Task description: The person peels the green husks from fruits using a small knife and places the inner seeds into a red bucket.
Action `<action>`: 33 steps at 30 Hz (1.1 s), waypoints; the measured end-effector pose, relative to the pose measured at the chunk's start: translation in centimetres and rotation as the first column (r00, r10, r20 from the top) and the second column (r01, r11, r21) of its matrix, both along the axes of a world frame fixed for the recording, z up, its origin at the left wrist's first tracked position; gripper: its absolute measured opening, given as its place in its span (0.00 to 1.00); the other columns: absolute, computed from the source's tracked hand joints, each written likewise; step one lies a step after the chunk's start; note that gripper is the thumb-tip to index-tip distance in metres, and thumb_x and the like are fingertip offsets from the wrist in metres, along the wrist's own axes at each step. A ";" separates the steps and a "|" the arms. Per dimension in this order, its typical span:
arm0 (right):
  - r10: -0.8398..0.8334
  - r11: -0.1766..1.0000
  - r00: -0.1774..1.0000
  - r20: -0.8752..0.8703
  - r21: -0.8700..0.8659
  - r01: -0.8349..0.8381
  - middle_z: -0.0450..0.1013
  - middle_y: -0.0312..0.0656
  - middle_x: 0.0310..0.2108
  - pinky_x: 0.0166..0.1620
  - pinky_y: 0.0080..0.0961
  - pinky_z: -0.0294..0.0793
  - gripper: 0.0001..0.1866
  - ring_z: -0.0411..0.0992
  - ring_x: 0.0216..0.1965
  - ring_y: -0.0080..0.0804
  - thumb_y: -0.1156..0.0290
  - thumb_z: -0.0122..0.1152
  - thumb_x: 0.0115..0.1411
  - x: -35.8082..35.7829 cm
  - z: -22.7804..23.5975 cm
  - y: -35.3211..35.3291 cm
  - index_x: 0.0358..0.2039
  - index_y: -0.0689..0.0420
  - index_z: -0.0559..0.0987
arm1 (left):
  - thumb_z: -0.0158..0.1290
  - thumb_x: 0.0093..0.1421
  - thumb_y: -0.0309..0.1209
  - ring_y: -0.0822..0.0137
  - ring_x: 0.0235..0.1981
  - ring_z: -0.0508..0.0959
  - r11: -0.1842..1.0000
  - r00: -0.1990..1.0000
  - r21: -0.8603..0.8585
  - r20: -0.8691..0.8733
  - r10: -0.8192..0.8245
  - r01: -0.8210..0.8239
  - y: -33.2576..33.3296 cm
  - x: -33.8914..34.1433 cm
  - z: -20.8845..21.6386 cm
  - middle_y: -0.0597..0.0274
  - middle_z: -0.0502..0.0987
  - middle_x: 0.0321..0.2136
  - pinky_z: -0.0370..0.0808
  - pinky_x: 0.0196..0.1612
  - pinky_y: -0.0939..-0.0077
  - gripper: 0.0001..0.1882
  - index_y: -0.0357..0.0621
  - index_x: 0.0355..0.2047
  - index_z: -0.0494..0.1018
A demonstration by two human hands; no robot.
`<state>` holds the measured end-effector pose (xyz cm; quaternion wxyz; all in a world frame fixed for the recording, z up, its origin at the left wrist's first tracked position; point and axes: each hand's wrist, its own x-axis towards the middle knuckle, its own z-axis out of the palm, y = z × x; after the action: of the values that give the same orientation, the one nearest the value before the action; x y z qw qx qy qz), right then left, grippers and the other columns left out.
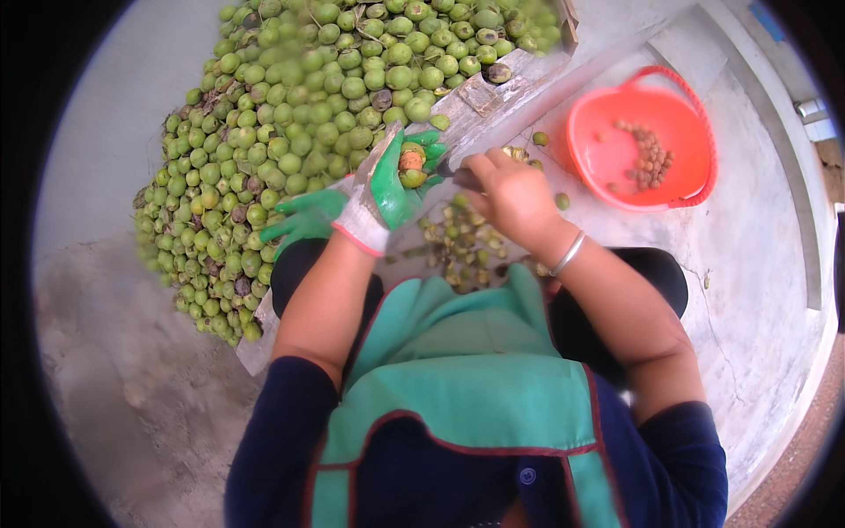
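Observation:
My left hand (400, 180), in a white glove with a green coated palm, is closed round a walnut (411, 162). Part of its green husk is off and the tan shell shows. Close by on the right, my bare right hand (513, 195) grips a small dark blade (467, 179), probably a knife, its handle hidden in my fingers. The blade points toward the left hand, apart from the walnut. Below both hands, cut husk pieces (466, 246) lie scattered on the ground. A second green glove (304, 216) rests by my left knee.
A large heap of green-husked walnuts (299, 114) spreads across the left and far side. A wooden board (493, 95) edges it. At the right stands a red plastic basket (591, 176) with shelled-out brown walnuts (650, 163). A green apron (466, 396) covers my lap.

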<state>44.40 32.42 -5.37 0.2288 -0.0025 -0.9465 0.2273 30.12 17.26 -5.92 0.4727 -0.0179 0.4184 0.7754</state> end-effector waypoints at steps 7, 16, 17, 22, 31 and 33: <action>-0.070 0.437 0.970 0.232 -0.867 0.239 0.76 0.40 0.25 0.32 0.25 0.73 0.21 0.72 0.27 0.21 0.57 0.74 0.49 -1.5 -0.5 -0.1 0.29 0.62 0.76 | 0.40 0.70 0.49 0.75 0.32 0.77 0.995 0.888 -0.026 -0.450 -0.095 0.093 2.4 1.8 -2.0 0.61 0.78 0.36 0.74 0.36 0.82 0.25 0.38 0.51 0.70; -0.029 0.490 0.951 0.307 -0.825 0.281 0.76 0.42 0.28 0.38 0.27 0.74 0.18 0.74 0.31 0.28 0.60 0.71 0.52 -0.2 -0.3 -0.2 0.33 0.61 0.77 | 0.37 0.71 0.46 0.63 0.44 0.77 0.990 0.989 0.135 -0.140 0.045 -0.026 4.1 2.4 -1.2 0.56 0.76 0.44 0.76 0.49 0.70 0.26 0.35 0.55 0.67; -0.011 0.415 0.962 0.275 -0.874 0.254 0.77 0.40 0.29 0.39 0.27 0.74 0.17 0.74 0.31 0.27 0.61 0.70 0.52 -0.3 -0.4 0.1 0.33 0.62 0.77 | 0.38 0.71 0.46 0.63 0.44 0.77 0.991 0.989 0.111 -0.121 0.090 -0.077 4.3 2.8 -0.7 0.56 0.76 0.45 0.75 0.49 0.70 0.26 0.35 0.55 0.67; -0.057 -0.083 0.960 0.274 -0.960 0.269 0.78 0.39 0.36 0.40 0.19 0.75 0.09 0.76 0.38 0.23 0.71 0.63 0.60 0.6 -1.3 5.0 0.39 0.61 0.77 | 0.46 0.66 0.50 0.64 0.43 0.76 0.891 0.876 -0.453 -0.422 -0.235 0.020 4.0 2.3 -2.1 0.60 0.75 0.45 0.73 0.50 0.74 0.28 0.42 0.56 0.67; -0.336 -0.378 0.814 0.474 -0.859 0.345 0.75 0.36 0.27 0.33 0.14 0.76 0.04 0.74 0.28 0.23 0.75 0.55 0.60 7.1 -15.5 20.8 0.29 0.60 0.76 | 0.48 0.51 0.66 0.49 0.44 0.77 0.552 0.208 -0.816 -0.578 -0.789 -0.171 3.4 2.4 -4.6 0.50 0.79 0.43 0.71 0.52 0.55 0.35 0.53 0.48 0.75; -0.171 -0.263 0.897 0.408 -0.896 0.357 0.75 0.35 0.27 0.32 0.14 0.74 0.04 0.73 0.28 0.21 0.74 0.55 0.60 6.9 -14.0 20.3 0.29 0.59 0.76 | 0.48 0.52 0.65 0.45 0.42 0.78 0.591 0.152 -0.773 -0.629 -0.763 -0.231 3.1 3.6 -3.9 0.46 0.79 0.39 0.70 0.51 0.51 0.33 0.54 0.45 0.76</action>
<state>51.34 52.70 -19.35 0.1284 -0.3972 -0.4115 0.8102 33.69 20.41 -9.84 0.1987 0.3636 0.8768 0.2441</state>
